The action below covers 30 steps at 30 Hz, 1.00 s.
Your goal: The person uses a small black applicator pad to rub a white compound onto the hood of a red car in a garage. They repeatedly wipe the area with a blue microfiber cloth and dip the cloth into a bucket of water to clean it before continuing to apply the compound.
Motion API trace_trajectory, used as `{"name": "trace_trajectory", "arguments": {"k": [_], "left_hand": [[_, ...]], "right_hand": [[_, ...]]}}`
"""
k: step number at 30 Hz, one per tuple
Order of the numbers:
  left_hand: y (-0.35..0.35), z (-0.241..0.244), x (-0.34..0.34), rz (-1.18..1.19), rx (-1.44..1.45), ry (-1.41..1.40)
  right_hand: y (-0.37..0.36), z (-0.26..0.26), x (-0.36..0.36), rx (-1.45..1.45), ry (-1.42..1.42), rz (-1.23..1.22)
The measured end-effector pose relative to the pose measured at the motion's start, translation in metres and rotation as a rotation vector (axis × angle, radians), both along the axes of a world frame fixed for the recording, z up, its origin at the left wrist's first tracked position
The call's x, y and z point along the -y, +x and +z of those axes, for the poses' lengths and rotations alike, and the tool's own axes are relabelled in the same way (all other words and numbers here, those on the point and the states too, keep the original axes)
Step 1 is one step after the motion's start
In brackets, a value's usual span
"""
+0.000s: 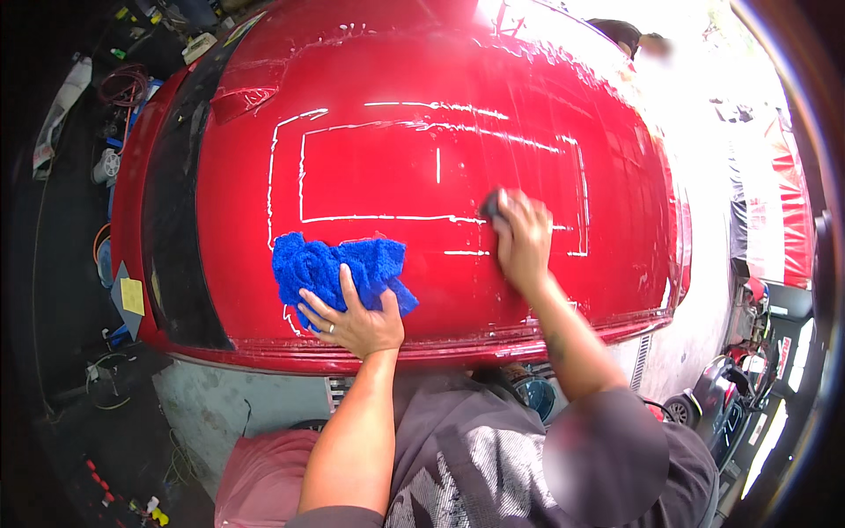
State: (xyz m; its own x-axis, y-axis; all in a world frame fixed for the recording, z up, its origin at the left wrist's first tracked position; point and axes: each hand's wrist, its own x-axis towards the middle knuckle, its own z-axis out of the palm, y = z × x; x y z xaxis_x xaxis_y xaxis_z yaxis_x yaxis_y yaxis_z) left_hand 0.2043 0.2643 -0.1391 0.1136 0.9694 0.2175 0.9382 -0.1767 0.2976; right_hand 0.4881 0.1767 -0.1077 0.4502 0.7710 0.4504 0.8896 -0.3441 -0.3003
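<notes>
A wet red car roof (370, 171) spreads before me, with reflections of light strips and water beads on it. My left hand (360, 320) presses a crumpled blue microfiber cloth (340, 264) onto the roof's near left part, fingers spread over its lower edge. Farther right, my right hand (523, 234) grips a small dark block or pad (490, 206) against the paint. The pad is mostly covered by the fingers, and its exact kind cannot be told.
A dark windshield or rear glass (181, 198) borders the roof at left, and a roof-edge rail (462, 350) runs along my side. A blue bucket (536, 396) stands below it. Another person (617, 33) is at the far right side. A dark vehicle (716, 402) stands at lower right.
</notes>
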Motion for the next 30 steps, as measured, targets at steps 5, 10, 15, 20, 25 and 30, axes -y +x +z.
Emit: {"name": "trace_trajectory", "arguments": {"k": [5, 10, 15, 20, 25, 30], "left_hand": [[0.003, 0.002, 0.000, -0.081, 0.049, 0.038], [0.003, -0.005, -0.005, -0.090, 0.056, 0.077], [-0.002, -0.003, -0.006, -0.024, 0.055, 0.023], [0.006, 0.001, 0.000, -0.030, 0.046, 0.007], [0.003, -0.005, 0.002, -0.050, 0.048, 0.035], [0.003, 0.007, -0.003, -0.113, 0.060, 0.089]], "right_hand": [[0.177, -0.014, -0.174, 0.184, -0.134, -0.147], [0.193, 0.009, -0.206, -0.089, -0.223, -0.298], [0.010, -0.016, 0.002, 0.096, -0.066, -0.093], [-0.034, 0.002, 0.069, -0.017, -0.058, -0.123], [0.153, -0.035, -0.116, 0.168, -0.135, -0.256], [0.252, 0.017, -0.237, -0.086, -0.251, -0.371]]}}
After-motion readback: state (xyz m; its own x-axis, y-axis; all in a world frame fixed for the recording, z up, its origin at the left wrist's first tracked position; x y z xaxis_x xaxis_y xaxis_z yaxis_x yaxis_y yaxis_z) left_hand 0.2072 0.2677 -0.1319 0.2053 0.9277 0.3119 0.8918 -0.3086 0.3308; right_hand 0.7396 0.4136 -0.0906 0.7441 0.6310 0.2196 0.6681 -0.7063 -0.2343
